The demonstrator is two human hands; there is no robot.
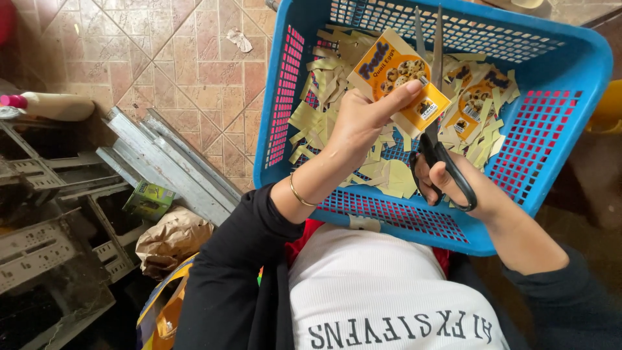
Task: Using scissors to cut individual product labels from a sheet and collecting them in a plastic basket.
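Scissors (435, 116) are gripped by the right hand (453, 181) at centre frame; a yellow card (395, 78) is pinched by the left hand (359, 126) just beside the open blades. Fingertips could be nicked if the card slips. Beyond, the blue basket (583, 71) walls confine movement; strips (324, 97) crowd its floor.

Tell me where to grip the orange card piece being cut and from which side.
Grip the orange card piece by its lower left edge, coming from the left, as the left hand does. It is thin and flat, so a thumb-and-finger pinch suits it. The scissors in the right hand work along its right side, so keep off there.
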